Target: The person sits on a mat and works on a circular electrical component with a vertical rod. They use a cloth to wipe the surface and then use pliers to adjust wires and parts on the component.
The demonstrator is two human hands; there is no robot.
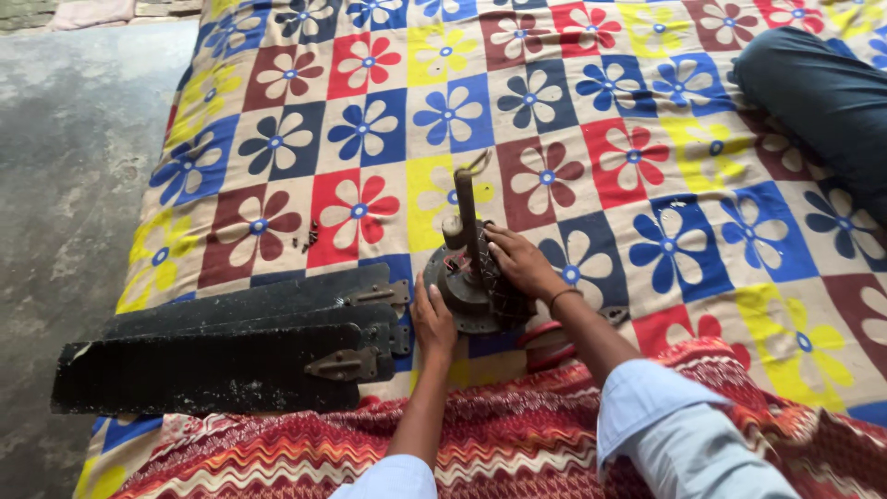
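Looking down from the head view, we see our two hands working on a dark, round metal ceiling-fan motor housing (476,288) with a brownish down-rod standing up from its middle, resting on the flower-patterned bedsheet of red, blue, yellow and maroon squares (647,185). The rod's long axis runs nearly upright, tipped slightly away from us, its hooked top pointing toward the far side of the bed.

Our right hand (522,261) lies on the right upper flank of the housing, fingers curled over its ribbed side, so this grip is clenched on the motor. Our left hand (432,319) presses against the housing's lower left rim, fingers bent around the edge; it looks closed on the same body too. Both hands are in contact, the right one reaching higher, nearer the rod.

Just left of the left hand lies a stack of flat black fan blades with grey metal brackets (231,356), their long axes running left to right. A few small dark screws (309,236) sit on the sheet beyond them. A red zigzag-woven cloth (517,434) covers our lap. A grey concrete floor (65,185) borders the bed on the left, and another person's blue-trousered leg (822,92) rests at the upper right.
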